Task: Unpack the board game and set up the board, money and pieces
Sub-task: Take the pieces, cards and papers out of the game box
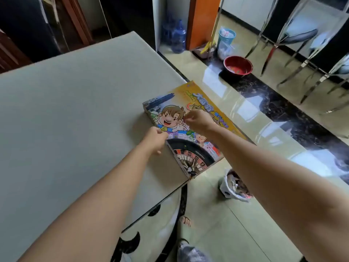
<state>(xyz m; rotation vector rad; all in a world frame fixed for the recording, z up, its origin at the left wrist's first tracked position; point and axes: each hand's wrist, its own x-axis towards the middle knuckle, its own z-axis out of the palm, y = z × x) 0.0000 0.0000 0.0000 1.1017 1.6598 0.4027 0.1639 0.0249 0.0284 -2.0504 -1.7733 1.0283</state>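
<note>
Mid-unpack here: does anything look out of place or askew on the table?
Yes. The game box lies at an angle on the right edge of the table and seems to overhang it, with floor beneath. It could tip if pressed there.

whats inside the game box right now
Nothing inside shows. The game box is closed, lid up, on the table; the left hand is at its edge, the right hand over the lid. Its contents are hidden.
</note>
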